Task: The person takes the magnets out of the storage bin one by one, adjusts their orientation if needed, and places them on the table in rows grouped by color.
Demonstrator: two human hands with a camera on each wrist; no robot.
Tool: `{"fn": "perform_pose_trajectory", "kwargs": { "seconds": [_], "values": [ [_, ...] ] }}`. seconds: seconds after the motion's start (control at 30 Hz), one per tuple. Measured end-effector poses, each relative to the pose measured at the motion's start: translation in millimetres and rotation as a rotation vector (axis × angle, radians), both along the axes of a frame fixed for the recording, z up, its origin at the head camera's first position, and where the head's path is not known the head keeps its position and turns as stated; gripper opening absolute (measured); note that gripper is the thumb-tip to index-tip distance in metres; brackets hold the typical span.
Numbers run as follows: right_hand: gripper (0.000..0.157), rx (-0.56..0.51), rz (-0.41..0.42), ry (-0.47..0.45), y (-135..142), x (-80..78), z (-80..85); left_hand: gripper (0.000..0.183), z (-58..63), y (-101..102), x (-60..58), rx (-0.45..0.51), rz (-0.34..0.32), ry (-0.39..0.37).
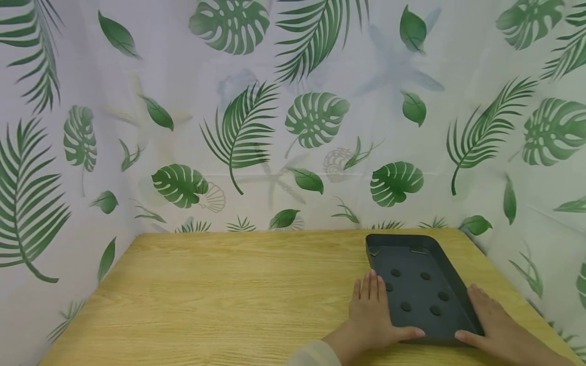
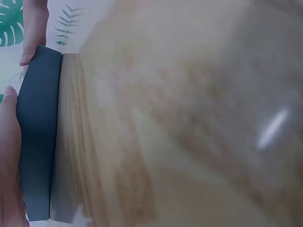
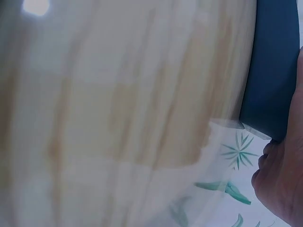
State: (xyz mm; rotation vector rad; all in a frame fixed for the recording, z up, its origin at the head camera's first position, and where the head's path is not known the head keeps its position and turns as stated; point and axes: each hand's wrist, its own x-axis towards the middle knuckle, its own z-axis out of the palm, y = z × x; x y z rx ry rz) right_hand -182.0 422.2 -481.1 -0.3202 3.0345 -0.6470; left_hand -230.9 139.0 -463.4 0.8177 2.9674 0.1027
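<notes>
A dark grey rectangular tray [image 1: 414, 325] with raised walls lies on the right part of the wooden table, its long sides running away from me. Inside it are several small dark discs [image 1: 426, 276], plus two small flat pieces near its far end. My left hand [image 1: 368, 315] lies along the left wall with fingers straight and thumb over the near rim. Against the right wall rests my right hand [image 1: 496, 323], fingers pointing forward, thumb at the near right corner. Both wrist views show the tray's smooth outer wall [image 2: 39, 132] with a hand beside it.
The light wooden table [image 1: 229, 290] extends to the left of the tray. Behind it and at both sides hangs a white cloth [image 1: 256, 203] printed with green leaves, meeting the table's far edge close behind the tray.
</notes>
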Motion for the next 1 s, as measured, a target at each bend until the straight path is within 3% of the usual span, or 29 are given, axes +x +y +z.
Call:
{"fn": "perform_pose_trajectory", "kwargs": {
  "seconds": [0.27, 1.0],
  "values": [
    [0.098, 0.063, 0.028, 0.067, -8, -1.7, -1.2, 0.118, -4.3, -6, -3.2, -0.013, 0.0, 0.028],
    [0.098, 0.062, 0.051, 0.043, -29, -8.7, 3.4, 0.118, -6.2, -31, -5.0, 0.03, -0.001, 0.033]
  ]
}}
